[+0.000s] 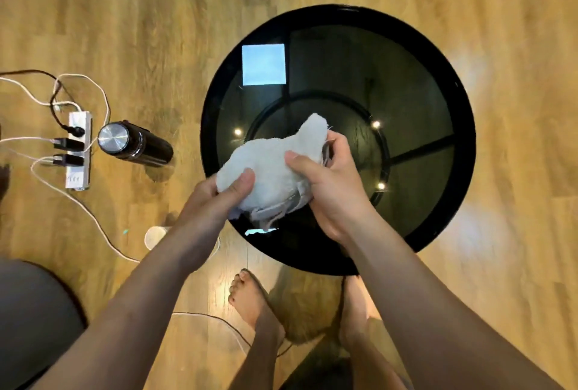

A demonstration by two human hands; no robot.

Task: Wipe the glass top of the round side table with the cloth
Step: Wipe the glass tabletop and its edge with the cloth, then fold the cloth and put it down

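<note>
A round side table (438, 54) with a black rim and a dark glass top stands on the wooden floor in front of me. Over its near left part I hold a bunched white cloth (275, 158) in both hands. My left hand (215, 198) grips the cloth's left end, thumb on top. My right hand (331, 180) grips its right side, fingers curled around the edge. Whether the cloth touches the glass I cannot tell. The glass reflects a bright window square and small ceiling lights.
A black bottle with a silver cap (131, 144) stands on the floor left of the table. A white power strip (78, 151) with plugs and cables lies further left. A white cup (156, 236) sits by my left forearm. My bare feet (250, 299) are near the table's front edge.
</note>
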